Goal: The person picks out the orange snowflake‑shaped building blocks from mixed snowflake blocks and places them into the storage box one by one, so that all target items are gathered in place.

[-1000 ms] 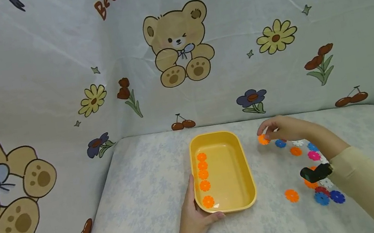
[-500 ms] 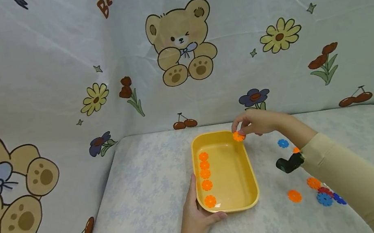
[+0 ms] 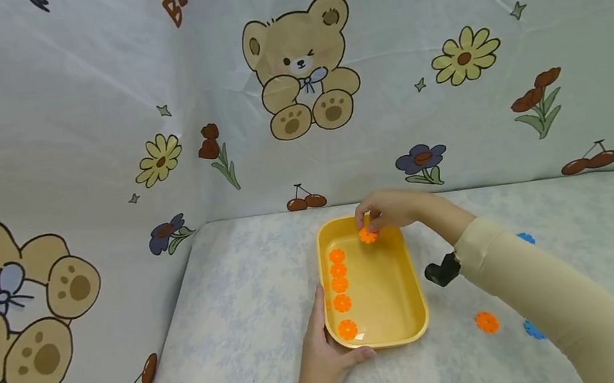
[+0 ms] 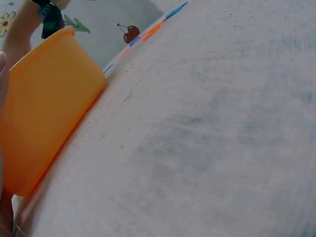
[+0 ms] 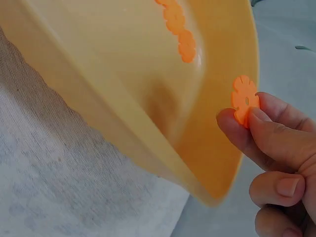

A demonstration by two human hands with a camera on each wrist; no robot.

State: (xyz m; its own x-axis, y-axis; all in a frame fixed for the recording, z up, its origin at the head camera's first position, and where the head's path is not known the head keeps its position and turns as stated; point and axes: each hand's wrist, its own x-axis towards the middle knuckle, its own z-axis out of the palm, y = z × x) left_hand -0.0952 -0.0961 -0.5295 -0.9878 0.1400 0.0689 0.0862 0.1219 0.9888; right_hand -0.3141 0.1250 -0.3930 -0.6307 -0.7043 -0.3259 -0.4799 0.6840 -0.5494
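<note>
My right hand [image 3: 395, 207] pinches an orange flower-shaped plastic disc [image 3: 368, 235] between thumb and fingertips, over the far end of a yellow tray [image 3: 385, 314]. The right wrist view shows this notched disc [image 5: 243, 101] edge-tilted, above the tray floor. Along the tray's left side lie several similar orange discs [image 3: 339, 284] in a line, with a wider space before the nearest one. My left hand [image 3: 319, 359] grips the tray's near left corner, fingers along the outer side and thumb at the near rim. In the left wrist view, the tray's outer wall [image 4: 54, 103] hides most of that hand.
Right of the tray an orange disc [image 3: 487, 322] lies on the pale mottled tabletop [image 3: 246, 337]. Blue discs [image 3: 534, 329] show partly from behind the right sleeve [image 3: 542, 287], which covers others. A bear-printed cloth [image 3: 338, 159] stands behind the table.
My right hand has carried the orange disc leftward from the table's right side, across the tray's rim to above its far end. The left hand keeps its grip on the tray.
</note>
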